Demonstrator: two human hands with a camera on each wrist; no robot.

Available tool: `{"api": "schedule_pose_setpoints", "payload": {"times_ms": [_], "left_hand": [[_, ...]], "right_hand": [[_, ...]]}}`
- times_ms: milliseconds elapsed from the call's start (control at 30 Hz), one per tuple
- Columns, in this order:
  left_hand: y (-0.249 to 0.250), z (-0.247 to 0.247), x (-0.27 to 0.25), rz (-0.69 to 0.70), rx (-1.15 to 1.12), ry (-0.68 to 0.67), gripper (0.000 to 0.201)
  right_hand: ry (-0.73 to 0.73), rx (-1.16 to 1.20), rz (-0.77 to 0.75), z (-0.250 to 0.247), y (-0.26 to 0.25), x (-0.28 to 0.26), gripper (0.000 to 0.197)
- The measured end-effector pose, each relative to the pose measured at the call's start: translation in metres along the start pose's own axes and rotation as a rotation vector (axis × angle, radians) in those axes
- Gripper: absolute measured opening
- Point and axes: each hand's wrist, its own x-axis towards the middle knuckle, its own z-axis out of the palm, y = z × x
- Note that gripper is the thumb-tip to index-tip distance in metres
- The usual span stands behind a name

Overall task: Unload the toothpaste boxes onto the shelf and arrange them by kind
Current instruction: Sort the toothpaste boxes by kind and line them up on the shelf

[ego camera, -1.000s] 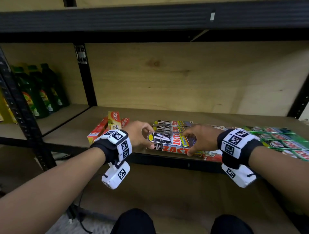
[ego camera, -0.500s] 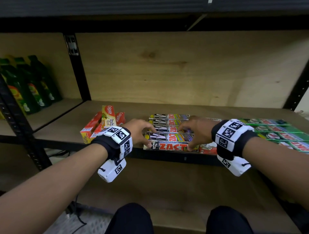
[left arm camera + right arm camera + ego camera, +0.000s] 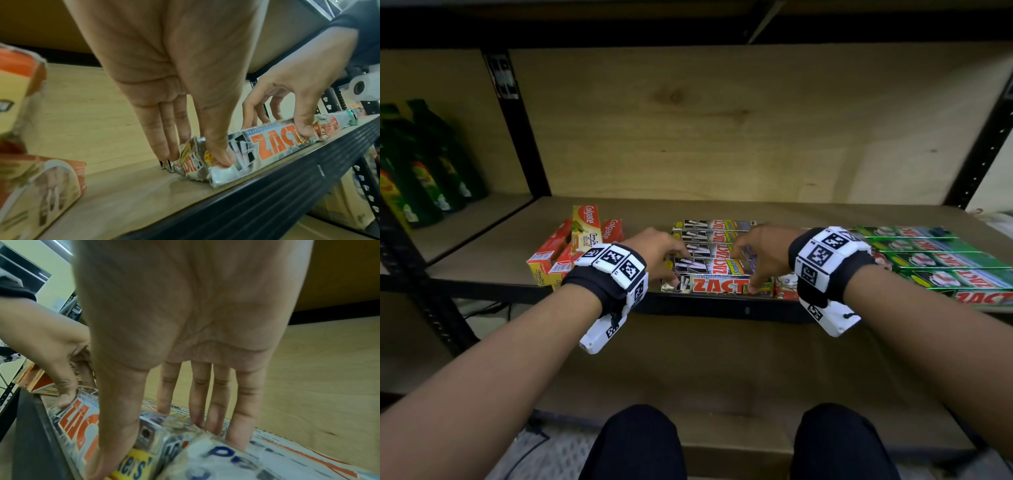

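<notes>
Silver Zact toothpaste boxes (image 3: 714, 263), several side by side, lying flat at the front middle of the wooden shelf (image 3: 482, 253), long sides parallel to the black front rail (image 3: 722, 308). Front box (image 3: 717, 286) standing on its long edge along the rail, red "ZACT" lettering facing outward.

Left hand (image 3: 659, 255) arched over the left ends of the row: thumb pressed down on the front box's near face beside the yellow dot, fingers (image 3: 164, 142) nearly straight and close together, tips down behind the box ends, so the row sits pinched between thumb and fingers. Right hand (image 3: 760, 250) arched the same way over the right ends: thumb tip on the front box near the yellow label, four fingers (image 3: 244, 410) extended and slightly spread, tips touching the tops of the boxes farther back. Both palms raised clear of the cardboard.

Just beside the right hand, a white and red box (image 3: 786, 286) at the shelf edge, brand unreadable. Farther right, green Zact boxes (image 3: 941, 257) laid flat in a row. Left of the silver row, well apart from it, red and yellow Colgate boxes (image 3: 571, 246), one upright behind, others lying. On the neighbouring shelf bay at far left, dark green bottles (image 3: 424, 171) standing together. Black marker-covered wristbands (image 3: 616, 270) on both wrists.
</notes>
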Motion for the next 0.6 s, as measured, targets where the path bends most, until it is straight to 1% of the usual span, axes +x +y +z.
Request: {"api": "schedule_pose_setpoints", "payload": {"times_ms": [200, 367, 467, 600], "left_hand": [[0.005, -0.009, 0.004, -0.009, 0.032, -0.054, 0.067], [0.015, -0.017, 0.012, -0.005, 0.107, -0.094, 0.066], [0.02, -0.019, 0.014, -0.011, 0.12, -0.09, 0.066], [0.02, -0.018, 0.016, -0.024, 0.107, -0.068, 0.06]], "right_hand": [[0.005, -0.009, -0.004, -0.001, 0.0, 0.002, 0.069], [0.005, 0.001, -0.01, 0.0, 0.002, 0.006, 0.068], [0.012, 0.02, -0.007, 0.001, 0.002, 0.007, 0.065], [0.017, 0.018, 0.002, 0.002, 0.002, 0.009, 0.059]]}}
